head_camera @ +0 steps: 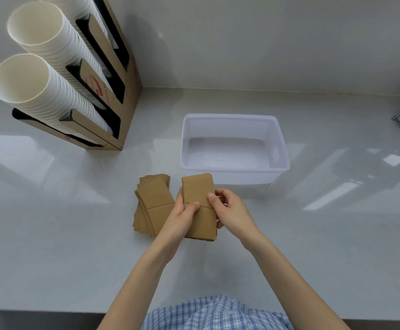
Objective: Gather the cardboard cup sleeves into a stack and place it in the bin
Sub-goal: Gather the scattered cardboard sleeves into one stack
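Sleeves (197, 189), flat brown cardboard, perhaps creased, between hands (206, 210)

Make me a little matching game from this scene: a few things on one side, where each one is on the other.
Things:
1. held stack of sleeves
2. loose pile of sleeves
3. white bin
4. paper cups

Places:
A. in the cardboard rack, far left
B. flat on the counter, left of the hands
C. between both hands
D. just behind the hands, empty

Pairs: 1-C, 2-B, 3-D, 4-A

Two hands (182, 217), one bin (234, 173), two sleeve piles (155, 206), perhaps three cup stacks (41, 91).
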